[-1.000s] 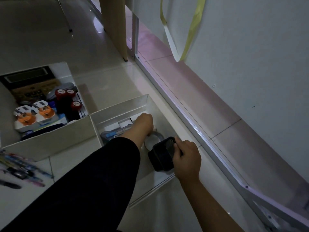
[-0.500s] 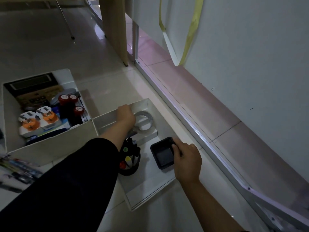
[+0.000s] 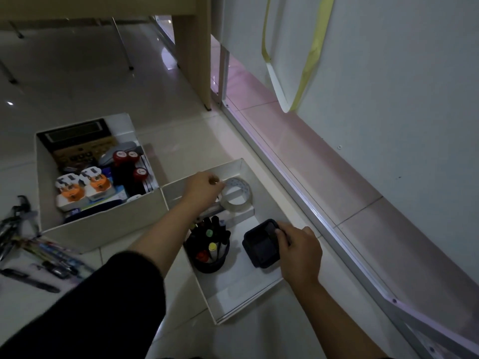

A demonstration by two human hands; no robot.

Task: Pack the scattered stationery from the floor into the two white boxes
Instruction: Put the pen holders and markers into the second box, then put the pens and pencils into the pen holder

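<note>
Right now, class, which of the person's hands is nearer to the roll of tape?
Left. The left hand touches the tape roll; the right hand is nearer the camera, gripping the black tray.

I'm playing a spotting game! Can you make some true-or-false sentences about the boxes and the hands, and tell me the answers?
1. The right hand holds a black square tray. True.
2. The tape roll lies in the left box. False: it lies in the right box, at the left hand.
3. A round cup of markers stands in the right box. True.
4. All pens are packed. False: pens lie on the floor.
5. The calculator is in the left box. True.
</note>
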